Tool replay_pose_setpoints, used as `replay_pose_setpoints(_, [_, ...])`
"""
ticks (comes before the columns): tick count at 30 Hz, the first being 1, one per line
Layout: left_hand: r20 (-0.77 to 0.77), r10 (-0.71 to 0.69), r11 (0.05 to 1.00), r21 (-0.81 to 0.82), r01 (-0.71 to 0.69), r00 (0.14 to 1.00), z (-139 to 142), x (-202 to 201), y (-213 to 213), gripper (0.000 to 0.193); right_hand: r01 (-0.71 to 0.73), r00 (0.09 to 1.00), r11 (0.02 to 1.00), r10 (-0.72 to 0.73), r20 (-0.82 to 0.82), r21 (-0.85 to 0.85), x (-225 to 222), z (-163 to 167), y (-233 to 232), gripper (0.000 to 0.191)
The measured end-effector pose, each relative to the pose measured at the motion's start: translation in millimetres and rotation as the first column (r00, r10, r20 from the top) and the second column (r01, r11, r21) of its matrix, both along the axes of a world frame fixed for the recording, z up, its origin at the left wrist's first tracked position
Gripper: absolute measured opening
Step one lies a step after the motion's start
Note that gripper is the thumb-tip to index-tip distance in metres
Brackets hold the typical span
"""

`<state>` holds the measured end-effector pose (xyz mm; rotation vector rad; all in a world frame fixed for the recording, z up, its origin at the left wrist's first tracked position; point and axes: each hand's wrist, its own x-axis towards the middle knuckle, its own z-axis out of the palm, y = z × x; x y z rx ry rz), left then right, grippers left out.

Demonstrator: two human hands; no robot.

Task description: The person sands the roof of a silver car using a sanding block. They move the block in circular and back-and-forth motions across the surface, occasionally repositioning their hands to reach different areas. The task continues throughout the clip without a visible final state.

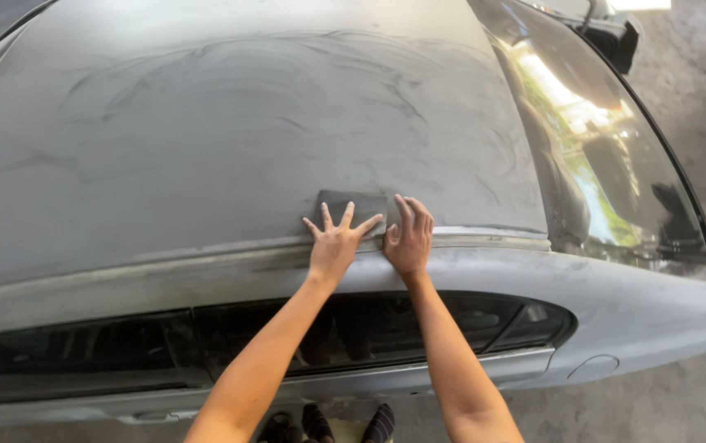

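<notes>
A dark grey sheet of sandpaper (pixel 356 205) lies flat on the dull, sanded roof of a grey car (pixel 205 131), close to the roof's near edge. My left hand (pixel 337 240) presses on the sheet's lower left part with its fingers spread wide. My right hand (pixel 408 235) rests flat beside it, fingers together, touching the sheet's right edge and the roof rail. Both arms reach up from the bottom of the view.
The rear window (pixel 599 156) gleams at the right with reflections. Dark side windows (pixel 353 328) run below the roof rail (pixel 205 254). Concrete ground (pixel 664 402) shows at the lower right. My feet (pixel 320 427) stand at the bottom beside the car.
</notes>
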<state>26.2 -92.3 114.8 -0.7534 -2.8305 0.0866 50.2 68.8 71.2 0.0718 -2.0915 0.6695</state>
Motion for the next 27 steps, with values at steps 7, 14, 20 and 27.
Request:
replay_pose_setpoints(7, [-0.207, 0.066, 0.998, 0.022, -0.063, 0.976, -15, 24, -30, 0.046, -0.194, 0.980, 0.956, 0.200, -0.007, 0.220, 33, 4, -35, 0.027])
replay_pose_setpoints(14, [-0.225, 0.016, 0.991, 0.131, 0.015, 0.974, -19, 41, -85, 0.029, -0.372, 0.919, 0.856, 0.285, 0.272, 0.359, 30, 32, -81, 0.048])
replay_pose_setpoints(20, [-0.224, -0.049, 0.877, 0.456, 0.149, 0.973, -32, 52, -128, 0.030, -0.307, 0.942, 0.794, 0.173, 0.288, 0.524, 27, 39, -131, 0.057])
replay_pose_setpoints(27, [-0.140, 0.190, 0.890, 0.441, -0.111, 0.972, -28, 24, -201, 0.052, -0.476, 0.850, 0.673, 0.188, 0.492, 0.566, -18, 52, -129, 0.064])
